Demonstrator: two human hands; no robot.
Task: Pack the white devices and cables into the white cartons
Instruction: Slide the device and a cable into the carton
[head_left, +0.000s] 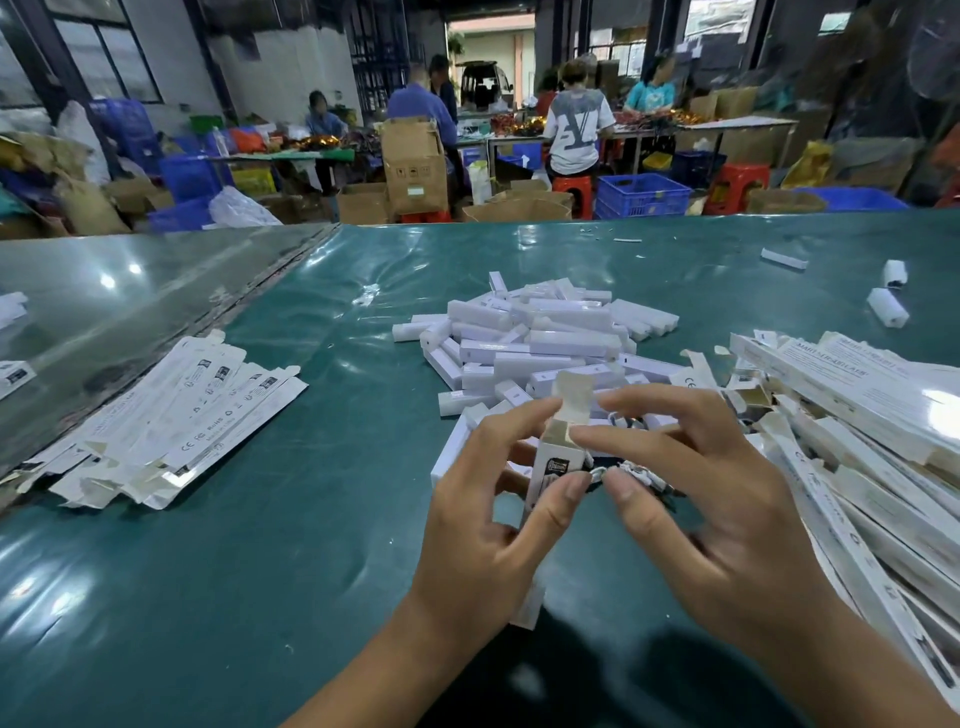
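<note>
I see the left hand (493, 514) gripping an open carton (558, 457). The right hand (691, 499) pinches its flap (571, 397), fingers curled narrow.

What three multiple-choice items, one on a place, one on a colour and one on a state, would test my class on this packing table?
1. Where does the stack of flat cartons lie?
A. left of the hands
B. on the floor
C. on a stool

2. What colour is the table cover?
A. red
B. green
C. yellow

3. How is the top flap of the carton in the hands?
A. taped shut
C. torn off
B. open

Key: 1 A, the stack lies to the left hand's side; 2 B, the sheet is dark green; 3 B, the flap stands up above the right hand's fingertips.
</note>
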